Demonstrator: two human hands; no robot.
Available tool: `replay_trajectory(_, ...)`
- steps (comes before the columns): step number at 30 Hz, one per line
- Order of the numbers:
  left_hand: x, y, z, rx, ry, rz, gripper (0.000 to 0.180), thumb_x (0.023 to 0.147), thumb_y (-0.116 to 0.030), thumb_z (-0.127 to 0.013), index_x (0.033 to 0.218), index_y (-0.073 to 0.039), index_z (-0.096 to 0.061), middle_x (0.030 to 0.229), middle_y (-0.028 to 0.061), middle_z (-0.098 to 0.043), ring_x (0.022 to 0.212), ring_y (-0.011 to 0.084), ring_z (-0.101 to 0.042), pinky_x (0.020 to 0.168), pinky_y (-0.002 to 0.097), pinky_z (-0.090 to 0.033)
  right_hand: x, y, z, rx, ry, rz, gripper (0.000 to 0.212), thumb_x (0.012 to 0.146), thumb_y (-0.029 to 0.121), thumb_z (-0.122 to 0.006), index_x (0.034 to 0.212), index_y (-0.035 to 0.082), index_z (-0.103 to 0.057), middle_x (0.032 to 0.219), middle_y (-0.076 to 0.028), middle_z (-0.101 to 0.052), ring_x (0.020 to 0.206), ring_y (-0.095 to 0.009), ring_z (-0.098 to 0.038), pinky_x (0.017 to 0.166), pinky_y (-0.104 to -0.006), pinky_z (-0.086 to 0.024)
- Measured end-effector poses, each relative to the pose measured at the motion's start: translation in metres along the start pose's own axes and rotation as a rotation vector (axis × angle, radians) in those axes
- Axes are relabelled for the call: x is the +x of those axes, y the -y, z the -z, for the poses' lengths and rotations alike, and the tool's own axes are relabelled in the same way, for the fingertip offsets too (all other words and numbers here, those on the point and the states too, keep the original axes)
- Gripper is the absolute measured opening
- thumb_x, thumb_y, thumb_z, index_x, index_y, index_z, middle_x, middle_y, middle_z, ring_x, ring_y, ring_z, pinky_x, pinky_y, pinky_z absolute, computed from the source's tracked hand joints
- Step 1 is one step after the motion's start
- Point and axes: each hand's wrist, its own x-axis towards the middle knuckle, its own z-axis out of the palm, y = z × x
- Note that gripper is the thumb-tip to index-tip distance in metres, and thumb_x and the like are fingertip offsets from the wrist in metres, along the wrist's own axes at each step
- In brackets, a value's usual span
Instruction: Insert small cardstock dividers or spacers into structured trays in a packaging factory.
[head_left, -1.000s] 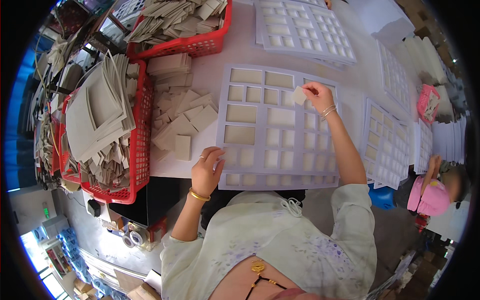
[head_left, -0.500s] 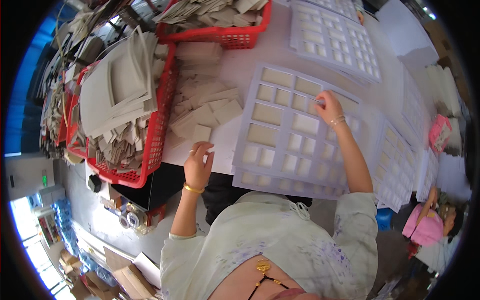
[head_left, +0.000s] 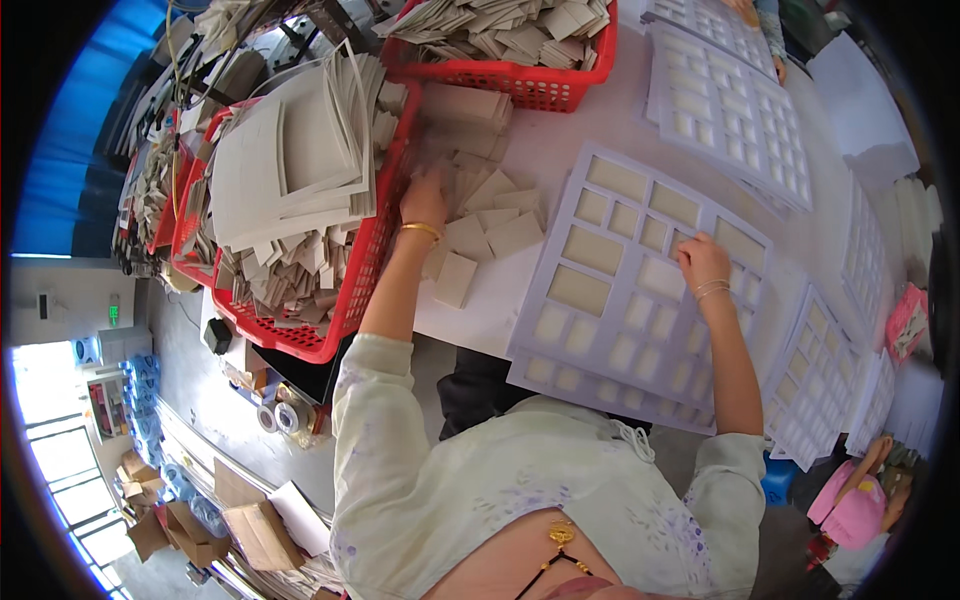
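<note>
My left hand (head_left: pixel 425 203) reaches out to the heap of grey cardboard pieces (head_left: pixel 492 218), beside the red basket's wall. Its fingers are smeared by motion, so their grip cannot be read. My right hand (head_left: pixel 705 262), fingers curled together, rests on a white panel with many rectangular windows (head_left: pixel 622 238). Whatever those fingers pinch, if anything, is hidden. Grey-beige board shows in several of the panel's windows, while others look paler. Beneath it lies another windowed panel (head_left: pixel 565 380), sticking out at the near edge.
Red baskets (head_left: pixel 350 300) full of grey card offcuts stand at the left, and another red basket (head_left: pixel 545 88) stands at the back. More windowed panels (head_left: pixel 735 120) lie farther back, others (head_left: pixel 815 370) at the right. Another person's hand (head_left: pixel 780 68) shows at the far edge.
My left hand has gone from near the table's front edge out to the cardboard heap. My right hand stays over the panel, its fingers more curled. The whole view has shifted.
</note>
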Motion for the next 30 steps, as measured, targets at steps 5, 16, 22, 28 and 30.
replay_trajectory(5, 0.024, 0.007, -0.015, 0.129, 0.180, 0.024, 0.030, 0.084, -0.001, -0.050, 0.112, -0.011, -0.056, 0.116, 0.0238, -0.055, 0.095, 0.0382, -0.062, 0.078, 0.0485, -0.053, -0.003, 0.000, -0.004, 0.033, -0.005, 0.023, 0.002, 0.072, 0.012, -0.066, 0.071, 0.013, -0.067, 0.080, -0.008, -0.061, 0.072, -0.032, -0.060, 0.067, -0.0421, -0.049)
replay_trajectory(16, 0.034, 0.002, 0.009, 0.318, 0.267, -0.020, 0.014, 0.086, -0.006, -0.050, 0.099, -0.006, -0.055, 0.099, 0.0198, -0.062, 0.087, 0.0358, -0.065, 0.068, 0.0444, -0.055, -0.004, 0.002, -0.002, 0.028, -0.007, -0.019, 0.004, 0.075, 0.013, -0.063, 0.074, 0.014, -0.067, 0.079, -0.007, -0.061, 0.073, -0.031, -0.061, 0.066, -0.0422, -0.049)
replay_trajectory(22, 0.003, -0.061, 0.069, 0.206, -0.087, -0.087, 0.015, 0.086, -0.020, -0.057, 0.099, -0.013, -0.053, 0.087, 0.0097, -0.064, 0.071, 0.0340, -0.063, 0.055, 0.0431, -0.050, -0.005, -0.004, -0.001, 0.039, 0.010, -0.026, 0.005, 0.078, 0.016, -0.062, 0.076, 0.014, -0.067, 0.079, -0.006, -0.061, 0.075, -0.029, -0.061, 0.065, -0.0416, -0.048)
replay_trajectory(28, -0.075, -0.114, 0.101, -0.467, 0.142, -0.071, 0.016, 0.084, -0.007, -0.065, 0.095, -0.007, -0.055, 0.075, 0.0055, -0.061, 0.049, 0.0155, -0.056, 0.045, 0.0270, -0.043, -0.038, 0.085, 0.027, 0.811, -0.057, -0.068, 0.039, 0.082, 0.012, -0.068, 0.118, 0.009, -0.056, 0.086, -0.006, -0.060, 0.064, -0.012, -0.059, 0.057, -0.0272, -0.050)
replay_trajectory(30, -0.104, -0.140, 0.103, -0.769, 0.330, 0.019, 0.017, 0.083, -0.002, -0.066, 0.095, -0.004, -0.054, 0.075, 0.0042, -0.059, 0.047, 0.0089, -0.053, 0.043, 0.0234, -0.041, -0.060, 0.130, 0.035, 0.974, -0.008, 0.060, 0.043, 0.081, 0.010, -0.069, 0.122, 0.009, -0.053, 0.088, -0.003, -0.058, 0.066, -0.007, -0.058, 0.056, -0.0239, -0.049)
